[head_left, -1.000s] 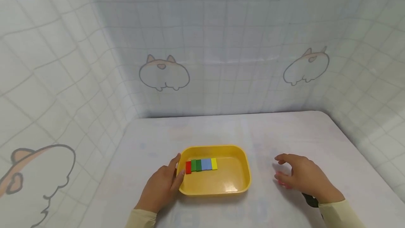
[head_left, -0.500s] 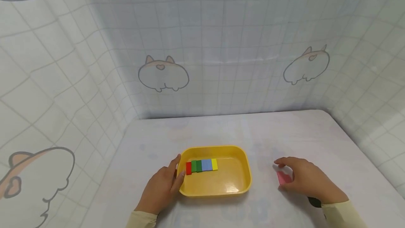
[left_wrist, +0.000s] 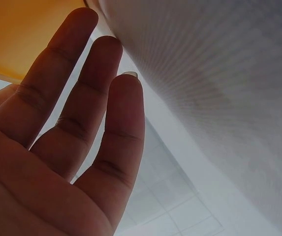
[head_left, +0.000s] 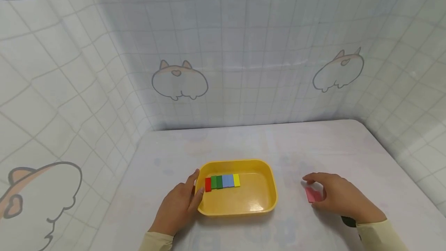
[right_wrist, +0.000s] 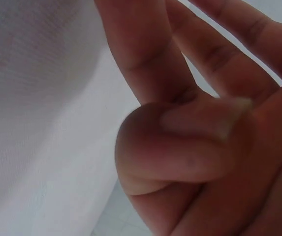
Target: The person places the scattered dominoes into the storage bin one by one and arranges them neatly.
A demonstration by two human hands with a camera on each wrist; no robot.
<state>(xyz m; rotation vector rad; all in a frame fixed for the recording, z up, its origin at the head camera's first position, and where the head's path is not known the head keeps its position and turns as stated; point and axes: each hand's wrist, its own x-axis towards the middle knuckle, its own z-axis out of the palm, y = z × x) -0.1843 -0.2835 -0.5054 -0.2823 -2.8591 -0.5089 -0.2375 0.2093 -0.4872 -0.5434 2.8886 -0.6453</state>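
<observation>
A yellow tray point(head_left: 240, 210) lies on the table in the head view. My left hand point(head_left: 177, 206) holds its left rim, thumb over the edge and index finger along the outside. In the left wrist view, several fingers point(left_wrist: 89, 93) stretch out below the tray. Inside the tray, a row of flat tiles runs from a red tile point(head_left: 208, 184) through green and blue to a yellow tile point(head_left: 236, 180). Pink tiles point(head_left: 311, 195) lie on the table between the thumb and index finger of my right hand point(head_left: 339, 196). The thumb is near or touching them; the index finger stands apart.
A pale patterned cloth covers the table point(head_left: 223, 142). Checked fabric walls point(head_left: 244, 69) close off the back and both sides. Some dark object point(head_left: 348, 222) shows beneath the right wrist, partly hidden.
My right hand has shifted slightly right and uncovers more of the pink tiles, which were mostly hidden under its fingers. The left hand and the tray stay where they were.
</observation>
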